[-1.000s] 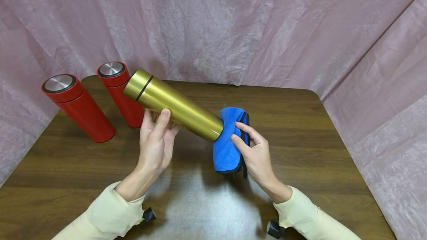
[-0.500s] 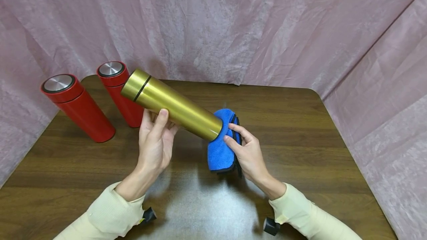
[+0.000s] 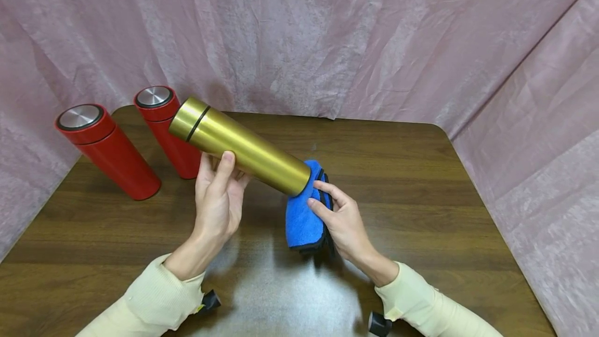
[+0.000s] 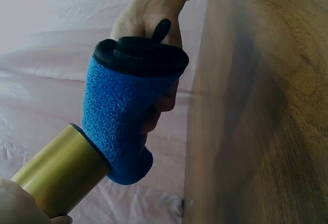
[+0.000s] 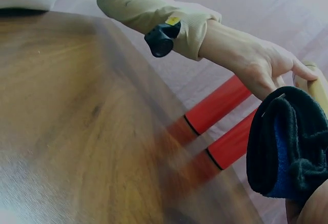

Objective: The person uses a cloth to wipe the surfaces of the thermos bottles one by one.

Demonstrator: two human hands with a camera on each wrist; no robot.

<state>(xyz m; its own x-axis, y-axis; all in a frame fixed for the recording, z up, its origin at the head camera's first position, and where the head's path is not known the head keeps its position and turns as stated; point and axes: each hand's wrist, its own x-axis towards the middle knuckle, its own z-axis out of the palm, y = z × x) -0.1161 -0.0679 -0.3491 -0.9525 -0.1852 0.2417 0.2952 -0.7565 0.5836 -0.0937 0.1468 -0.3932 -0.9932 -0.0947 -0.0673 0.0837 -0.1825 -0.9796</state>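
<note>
My left hand [image 3: 219, 202] grips a gold thermos flask [image 3: 243, 150] round its middle and holds it tilted above the table, capped end up and to the left. In my right hand [image 3: 343, 220] is a folded blue cloth [image 3: 303, 222] with black edging, pinched between thumb and fingers. The cloth lies against the flask's lower end and hides its base. From the left wrist view, the rolled cloth [image 4: 118, 106] covers the base of the flask [image 4: 61, 172]. The right wrist view shows the cloth's dark folded edge [image 5: 266, 147] close up.
Two red thermos flasks with silver lids stand on the left of the wooden table [image 3: 412, 196]: a nearer one [image 3: 114, 160] and a farther one [image 3: 175, 144], which the gold flask partly overlaps. A pink curtain [image 3: 290, 40] hangs behind the table and along its right side.
My right hand and the cloth have shifted left and slightly down across the flask's base. The gold flask has moved only a little to the left in my left hand.
</note>
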